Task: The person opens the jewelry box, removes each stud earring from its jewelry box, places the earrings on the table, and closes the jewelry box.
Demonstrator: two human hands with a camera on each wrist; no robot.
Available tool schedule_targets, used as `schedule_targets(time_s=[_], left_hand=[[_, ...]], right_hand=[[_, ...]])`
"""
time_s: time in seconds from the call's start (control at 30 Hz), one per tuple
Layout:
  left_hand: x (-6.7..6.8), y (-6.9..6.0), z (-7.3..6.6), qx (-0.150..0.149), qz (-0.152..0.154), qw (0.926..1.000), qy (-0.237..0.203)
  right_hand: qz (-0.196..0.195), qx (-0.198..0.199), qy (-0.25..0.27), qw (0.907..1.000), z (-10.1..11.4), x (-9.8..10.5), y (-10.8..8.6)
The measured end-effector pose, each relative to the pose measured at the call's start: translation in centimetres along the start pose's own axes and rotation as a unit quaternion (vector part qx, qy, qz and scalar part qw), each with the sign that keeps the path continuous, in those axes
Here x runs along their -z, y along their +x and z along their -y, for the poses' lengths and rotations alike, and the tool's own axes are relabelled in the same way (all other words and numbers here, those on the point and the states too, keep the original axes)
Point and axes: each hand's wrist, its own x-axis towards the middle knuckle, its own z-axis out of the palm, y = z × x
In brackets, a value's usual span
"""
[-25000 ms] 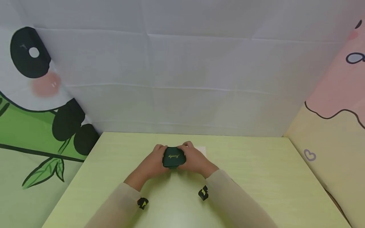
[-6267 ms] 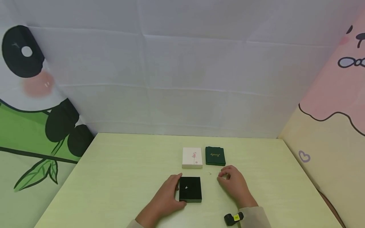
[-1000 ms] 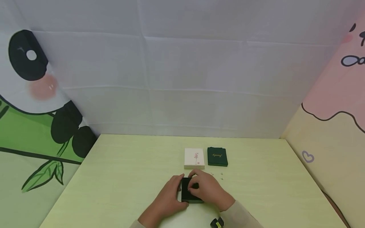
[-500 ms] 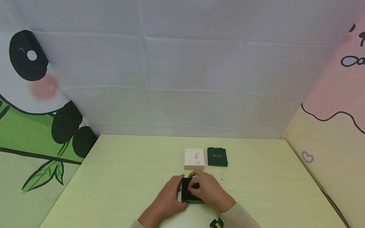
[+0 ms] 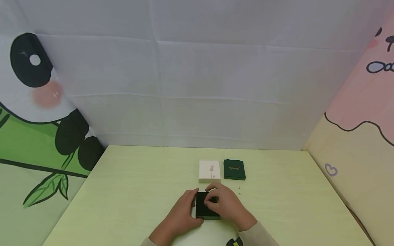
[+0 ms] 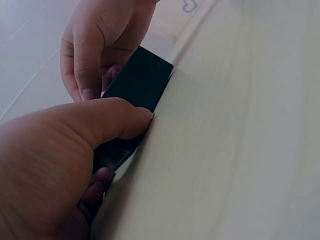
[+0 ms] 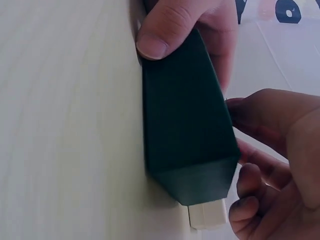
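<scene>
A dark green jewellery box base (image 5: pixel 210 217) with a black insert (image 5: pixel 200 207) stands on the table, its lid off. My left hand (image 5: pixel 181 215) grips its left side, thumb on the front wall. Over the insert is my right hand (image 5: pixel 227 205), thumb and forefinger tips brought together at the surface. In the right wrist view these fingers (image 7: pixel 245 107) seem to pinch a tiny piece of jewellery, mostly hidden. Two tiny shiny bits (image 5: pixel 239 190) lie on the table right of the hand, too small to make out.
Behind the base stands a white box (image 5: pixel 209 170) with a pink flower print. Beside it lies the green lid (image 5: pixel 234 169) with gold lettering. The pale table (image 5: pixel 147 177) meets a white cloth backdrop (image 5: pixel 197 112) and printed side panels.
Earlier both hands held the closed green box. Since six seconds ago my right hand has moved left onto the insert, covering where a star-shaped piece showed. In the last second it shifted slightly right.
</scene>
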Motion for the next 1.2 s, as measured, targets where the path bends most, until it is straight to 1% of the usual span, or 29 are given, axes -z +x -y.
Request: schedule_targets(time_s=[0.2,0.4,0.63,0.87,1.07,1.2], left_hand=[[-0.1,0.0,0.1,0.002,-0.003,1.0,0.001],[-0.3,0.0,0.2,-0.004,-0.011,0.9999,0.006],[-0.4,0.2,0.1,-0.01,-0.017,0.9998,-0.002],[-0.5,0.2,0.0,0.008,-0.004,1.0,0.001],[-0.6,0.3,0.2,0.01,-0.003,0.9999,0.002],[-0.7,0.4,0.3,0.01,-0.004,0.9999,0.004]], right_hand=[[-0.028,-0.004,0.013,0.9995,-0.5,0.7,-0.2],[-0.053,-0.009,0.018,0.9984,-1.1,1.5,-0.1],[-0.102,-0.046,0.021,0.9935,-2.1,2.3,-0.9],[-0.123,-0.083,0.013,0.9889,-3.9,3.2,-1.9],[-0.138,-0.103,0.003,0.985,-5.1,4.2,-2.4],[-0.142,-0.112,-0.002,0.9836,-5.9,4.4,-2.6]])
